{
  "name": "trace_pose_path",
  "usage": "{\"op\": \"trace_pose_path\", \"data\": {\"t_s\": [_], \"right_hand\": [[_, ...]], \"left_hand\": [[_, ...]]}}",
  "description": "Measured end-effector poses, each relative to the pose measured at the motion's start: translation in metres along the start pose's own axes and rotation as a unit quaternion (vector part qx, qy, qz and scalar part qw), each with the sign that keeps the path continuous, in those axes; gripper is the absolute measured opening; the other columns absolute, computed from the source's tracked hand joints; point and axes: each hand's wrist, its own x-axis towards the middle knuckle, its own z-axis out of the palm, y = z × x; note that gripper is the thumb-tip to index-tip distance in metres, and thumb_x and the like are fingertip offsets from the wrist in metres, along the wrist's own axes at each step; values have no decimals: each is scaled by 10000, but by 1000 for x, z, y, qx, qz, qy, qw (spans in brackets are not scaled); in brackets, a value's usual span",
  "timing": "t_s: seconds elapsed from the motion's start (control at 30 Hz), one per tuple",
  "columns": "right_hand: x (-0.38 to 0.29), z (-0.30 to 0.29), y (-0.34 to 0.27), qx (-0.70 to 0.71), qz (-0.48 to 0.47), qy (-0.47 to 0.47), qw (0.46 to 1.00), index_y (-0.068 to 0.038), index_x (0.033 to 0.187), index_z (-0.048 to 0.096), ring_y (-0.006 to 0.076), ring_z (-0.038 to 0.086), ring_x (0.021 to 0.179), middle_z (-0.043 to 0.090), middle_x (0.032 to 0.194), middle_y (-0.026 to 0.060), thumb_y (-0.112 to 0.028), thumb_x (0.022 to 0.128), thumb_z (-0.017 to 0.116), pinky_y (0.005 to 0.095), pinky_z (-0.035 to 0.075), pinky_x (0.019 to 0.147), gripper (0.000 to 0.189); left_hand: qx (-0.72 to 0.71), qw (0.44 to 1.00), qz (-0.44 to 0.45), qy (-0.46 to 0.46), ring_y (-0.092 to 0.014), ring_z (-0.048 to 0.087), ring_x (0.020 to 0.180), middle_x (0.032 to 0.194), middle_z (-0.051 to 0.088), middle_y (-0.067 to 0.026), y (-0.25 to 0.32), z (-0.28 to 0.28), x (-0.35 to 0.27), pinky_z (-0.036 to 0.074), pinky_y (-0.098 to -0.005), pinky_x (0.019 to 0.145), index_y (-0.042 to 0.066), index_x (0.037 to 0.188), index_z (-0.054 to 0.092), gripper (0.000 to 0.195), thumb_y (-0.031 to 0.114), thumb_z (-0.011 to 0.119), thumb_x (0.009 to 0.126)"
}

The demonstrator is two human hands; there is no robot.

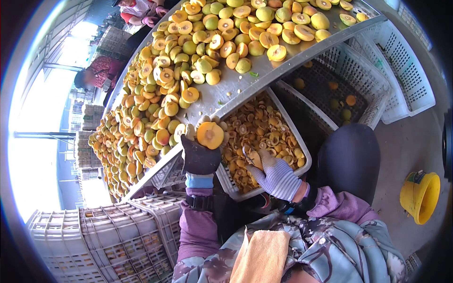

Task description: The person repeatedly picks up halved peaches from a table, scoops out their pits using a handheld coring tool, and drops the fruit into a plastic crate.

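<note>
My left hand (pixel 223 128), in a knit glove with a dark cover over its back, holds a halved yellow peach (pixel 210 135) cut side up. The peach is just above the near edge of a metal table (pixel 244 79). In my right hand (pixel 279 177), gloved in white and purple stripes, is a small pitting tool (pixel 254 158) with a wooden-looking handle and a curved metal end. The tool is over a white plastic crate (pixel 291 132) full of small cut fruit pieces (pixel 258 123). Many peach halves (pixel 170 76) are heaped on the table.
White perforated crates (pixel 407 70) stand under and beside the table at right, one with a few fruits inside. A yellow bucket (pixel 421 198) is on the floor. Stacked crates (pixel 116 237) stand at lower left. Two people (pixel 102 72) (pixel 141 14) are across the table.
</note>
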Motion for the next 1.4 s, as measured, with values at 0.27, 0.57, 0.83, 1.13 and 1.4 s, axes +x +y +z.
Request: {"op": "trace_pose_path", "data": {"t_s": [0.27, 0.57, 0.83, 1.13, 1.4], "right_hand": [[-9, -2, -20, -75, -33, -52, 995, -1, 1028, 451, 377, 615, 563, 586, 621, 182, -285, 873, 605, 444, 487, 493, 358], [-15, -1, -19, -61, 14, -104, 993, -4, 1047, 450, 413, 621, 661, 617, 727, 226, -283, 886, 576, 466, 502, 560, 346], [-18, -3, -19, 61, 41, -191, 979, 6, 1095, 492, 422, 622, 762, 624, 807, 256, -277, 894, 554, 466, 505, 652, 353], [-20, -23, -31, 411, 134, -371, 822, -60, 878, 544, 178, 523, 433, 553, 593, 77, -352, 939, 523, 307, 452, 412, 300], [-23, 26, 25, 680, 415, -297, 527, -87, 744, 486, 97, 434, 376, 455, 530, 22, -324, 929, 555, 232, 381, 349, 309]], "left_hand": [[155, 986, 54, -27, -260, 609, 888, 994, 614, -144, -49, -6, -45, 512, -359, 793, 23, 1074, 548, 578, 553, 348, 959], [264, 956, 130, -22, -185, 607, 823, 893, 638, -111, -59, 16, -69, 493, -296, 782, -20, 992, 583, 585, 488, 293, 999], [322, 935, 135, 55, -129, 575, 623, 709, 629, -69, -50, 28, -74, 462, -240, 588, -29, 825, 648, 479, 395, 477, 968], [235, 963, 63, -114, -145, 522, 557, 636, 563, -60, -50, 30, -76, 408, -271, 510, 21, 768, 621, 439, 408, 516, 945], [104, 970, 163, 146, -207, 619, 809, 943, 626, -86, -46, -38, -36, 533, -330, 708, 39, 1100, 547, 430, 430, 415, 981]]}}
